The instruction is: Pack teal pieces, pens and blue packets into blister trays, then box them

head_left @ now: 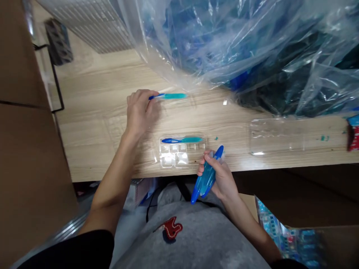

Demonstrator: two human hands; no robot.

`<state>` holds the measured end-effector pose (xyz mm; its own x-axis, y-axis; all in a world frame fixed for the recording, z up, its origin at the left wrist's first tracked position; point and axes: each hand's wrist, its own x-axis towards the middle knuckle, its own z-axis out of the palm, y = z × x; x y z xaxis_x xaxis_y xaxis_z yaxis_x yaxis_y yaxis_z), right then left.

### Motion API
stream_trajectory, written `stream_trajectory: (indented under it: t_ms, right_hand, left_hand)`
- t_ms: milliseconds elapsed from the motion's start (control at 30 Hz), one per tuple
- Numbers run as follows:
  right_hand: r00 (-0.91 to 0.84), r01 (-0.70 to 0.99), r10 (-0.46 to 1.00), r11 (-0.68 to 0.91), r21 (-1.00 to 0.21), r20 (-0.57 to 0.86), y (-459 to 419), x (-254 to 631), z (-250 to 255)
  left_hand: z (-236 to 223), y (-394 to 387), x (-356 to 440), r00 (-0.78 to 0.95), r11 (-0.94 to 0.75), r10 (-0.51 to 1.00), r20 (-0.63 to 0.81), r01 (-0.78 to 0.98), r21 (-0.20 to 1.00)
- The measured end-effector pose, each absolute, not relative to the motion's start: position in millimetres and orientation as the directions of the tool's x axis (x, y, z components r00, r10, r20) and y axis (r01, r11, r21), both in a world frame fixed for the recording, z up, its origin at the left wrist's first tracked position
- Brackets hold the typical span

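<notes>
My left hand (140,110) pinches the dark blue end of a slim blue-and-teal plastic stick (175,96) above the far part of the table. Its teal end points right. Nearer to me, a clear plastic tray (167,160) with small square compartments lies close to the front edge. One similar blue-and-teal stick (192,139) lies lengthwise along its far side. At the tray's right corner, my right hand (223,177) is closed around several blue pointed plastic pieces (206,175), held slanted. Their exact kind and number cannot be made out.
Large clear bags (213,41) full of blue and dark items cover the back right of the wooden table (92,149). Another clear tray (276,138) lies at right. Cardboard (33,157) stands at left. A box of packaged items (291,239) sits below, right.
</notes>
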<state>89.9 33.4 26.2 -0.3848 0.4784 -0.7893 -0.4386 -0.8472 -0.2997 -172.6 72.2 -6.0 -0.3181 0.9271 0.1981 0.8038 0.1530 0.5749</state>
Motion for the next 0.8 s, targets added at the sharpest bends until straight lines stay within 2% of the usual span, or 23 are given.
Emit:
stream_trajectory:
  t_ms: [167, 300, 400, 500, 567, 633, 700, 733, 800]
  right_hand:
    - [-0.369, -0.394, 0.498, -0.849, -0.353, -0.785, 33, 84, 22]
    - [-0.334, -0.336, 0.547, -0.830, -0.446, -0.767, 33, 82, 21]
    - [-0.290, -0.303, 0.605, -0.793, -0.528, -0.742, 37, 75, 20]
    - [-0.236, -0.332, 0.663, -0.742, -0.582, -0.710, 45, 67, 18]
    - [-0.193, -0.368, 0.689, -0.710, -0.600, -0.698, 52, 63, 18]
    - [-0.183, -0.401, 0.695, -0.698, -0.593, -0.695, 58, 61, 20]
    - [-0.220, -0.438, 0.699, -0.694, -0.571, -0.681, 60, 59, 25]
    - [-0.246, -0.459, 0.706, -0.688, -0.562, -0.664, 60, 57, 28]
    - [-0.290, -0.500, 0.729, -0.668, -0.551, -0.620, 57, 52, 34]
  left_hand:
    - [-23, 88, -177, -0.435, 0.229, 0.871, 0.230, 0.772, 0.594]
    - [-29, 97, -182, -0.474, 0.253, 0.852, 0.223, 0.745, 0.617]
    - [-31, 104, -188, -0.447, 0.266, 0.878, 0.171, 0.752, 0.603]
    - [-26, 104, -190, -0.335, 0.250, 0.941, 0.045, 0.780, 0.573]
    - [-18, 95, -185, -0.262, 0.199, 0.965, 0.027, 0.791, 0.579]
    - [-6, 78, -174, -0.260, 0.143, 0.961, 0.096, 0.760, 0.634]
    - [9, 55, -159, -0.317, 0.111, 0.938, 0.138, 0.655, 0.748]
    - [18, 42, -149, -0.329, 0.106, 0.938, 0.106, 0.567, 0.817]
    - [33, 16, -129, -0.231, 0.171, 0.968, -0.097, 0.325, 0.930]
